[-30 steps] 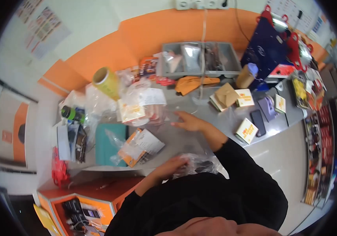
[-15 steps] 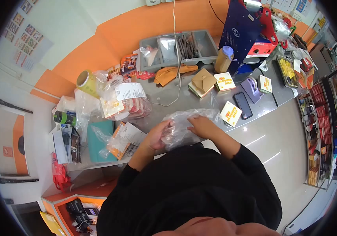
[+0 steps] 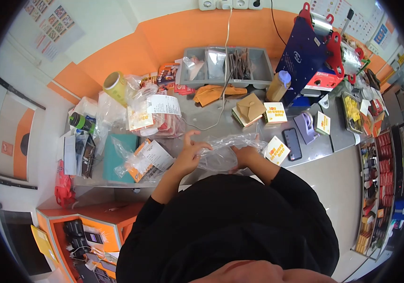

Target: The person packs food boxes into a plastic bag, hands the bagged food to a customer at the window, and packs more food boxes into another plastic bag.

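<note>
A clear plastic bag [image 3: 217, 158] is stretched between my hands at the counter's front edge. My left hand [image 3: 191, 153] pinches its left side, with the index finger raised. On the right, my right hand [image 3: 247, 155] has its fingers wrapped on the bag, partly hidden by the film. A white box with orange lettering [image 3: 276, 150] stands just beyond my right hand. To the left of my left hand lies an orange packet with a receipt [image 3: 152, 158]. A filled bag with a receipt [image 3: 164, 105] sits behind it.
Along the back stand a grey divided tray [image 3: 183, 78], a sauce bottle [image 3: 278, 86] and a blue sealing machine [image 3: 301, 59]. A phone [image 3: 292, 144], a purple tape dispenser [image 3: 307, 127] and more boxes lie right. A teal folder [image 3: 117, 162] is at left. A cable crosses the counter.
My hands first came together on the clear bag at the counter edge. Since then they have drawn it wider, and my left hand has risen slightly with its index finger lifted.
</note>
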